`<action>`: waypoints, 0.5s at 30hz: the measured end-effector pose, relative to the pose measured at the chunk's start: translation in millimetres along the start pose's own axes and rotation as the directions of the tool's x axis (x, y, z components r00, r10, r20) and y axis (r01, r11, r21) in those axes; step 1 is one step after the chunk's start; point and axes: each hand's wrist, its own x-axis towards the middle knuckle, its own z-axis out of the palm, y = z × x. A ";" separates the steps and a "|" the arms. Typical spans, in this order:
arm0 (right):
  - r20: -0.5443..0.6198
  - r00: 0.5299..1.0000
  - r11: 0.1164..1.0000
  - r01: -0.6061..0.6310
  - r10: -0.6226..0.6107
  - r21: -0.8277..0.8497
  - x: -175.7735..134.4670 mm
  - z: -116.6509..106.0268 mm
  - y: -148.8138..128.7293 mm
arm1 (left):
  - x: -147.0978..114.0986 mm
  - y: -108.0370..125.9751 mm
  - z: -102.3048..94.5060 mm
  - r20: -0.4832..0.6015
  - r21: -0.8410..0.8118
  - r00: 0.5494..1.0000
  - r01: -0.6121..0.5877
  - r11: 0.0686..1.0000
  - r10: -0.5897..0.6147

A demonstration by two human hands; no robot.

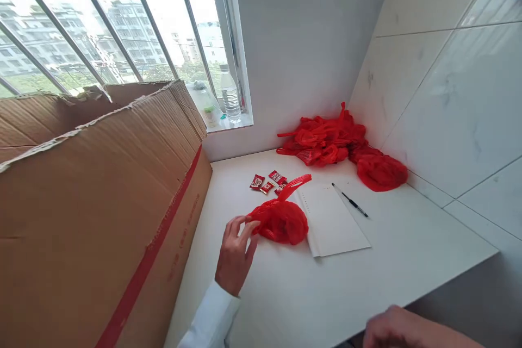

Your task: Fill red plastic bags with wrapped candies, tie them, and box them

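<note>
My left hand [235, 254] is at the near left side of a crumpled red plastic bag [284, 223] on the white table. Its fingers are bent and apart, with a gap between thumb and forefinger, and the fingertips reach the bag's left edge. One handle of the bag sticks up at the back. The bag overlaps the left edge of a white notebook [336, 223]. Just behind it lie several small red packets [257, 182], one partly hidden by the handle. My right hand [391, 329] is at the bottom right by the table's front edge, blurred and cut off, its fingers mostly hidden.
A large cardboard box [122, 196] stands along the left side. Against the back wall is a heap of red plastic bags [322, 138]. A black pen [350, 200] lies right of the notebook. On the windowsill stand a clear bottle [231, 99] and a see-through container [207, 106].
</note>
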 end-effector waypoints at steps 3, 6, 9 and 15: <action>-0.040 0.986 0.987 0.164 -0.163 0.002 50.7 -16.1 -25.6 | 36.6 0.7 13.6 0.156 -0.002 0.987 0.026 1.000 -0.025; -0.349 0.861 0.929 0.340 -0.371 -0.147 122.3 -13.2 -50.2 | 53.5 -3.6 32.8 0.204 -0.007 0.976 0.077 0.997 -0.074; -0.429 0.783 0.878 0.305 -0.451 -0.368 184.3 2.0 -63.7 | 54.1 -10.1 43.2 0.198 -0.060 0.972 0.139 0.988 -0.125; -0.392 0.811 0.870 0.265 -0.435 -0.416 223.1 10.8 -64.4 | 40.2 -25.5 28.2 0.107 -0.291 0.957 0.289 0.912 -0.269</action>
